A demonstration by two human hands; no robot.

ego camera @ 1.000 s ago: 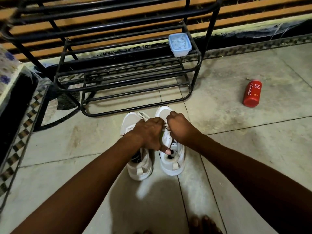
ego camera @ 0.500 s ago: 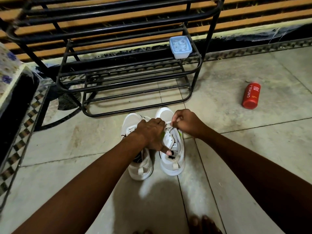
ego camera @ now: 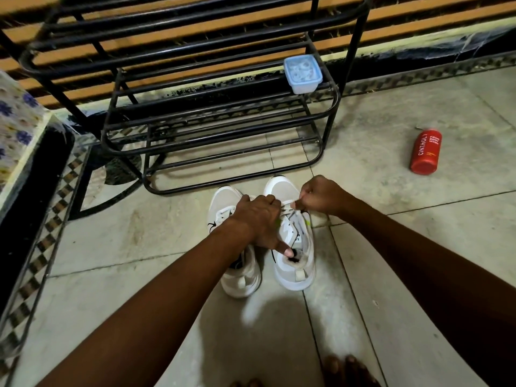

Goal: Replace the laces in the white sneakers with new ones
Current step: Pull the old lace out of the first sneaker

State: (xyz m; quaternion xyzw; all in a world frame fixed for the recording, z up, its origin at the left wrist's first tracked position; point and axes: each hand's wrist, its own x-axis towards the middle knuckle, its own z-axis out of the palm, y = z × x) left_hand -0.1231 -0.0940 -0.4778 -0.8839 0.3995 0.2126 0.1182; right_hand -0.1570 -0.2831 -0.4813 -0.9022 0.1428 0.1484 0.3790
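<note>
White sneakers point(ego camera: 293, 247) just before black rack point(ego camera: 223, 129)

Two sneakers point(ego camera: 265, 238) stand side by side on the floor point(ego camera: 418, 247), toes toward the rack point(ego camera: 217, 129) at twelve o'clock. A lidded tub point(ego camera: 303, 74) sits on the rack's right end. A bottle point(ego camera: 425, 152) lies at two o'clock, well apart.
</note>
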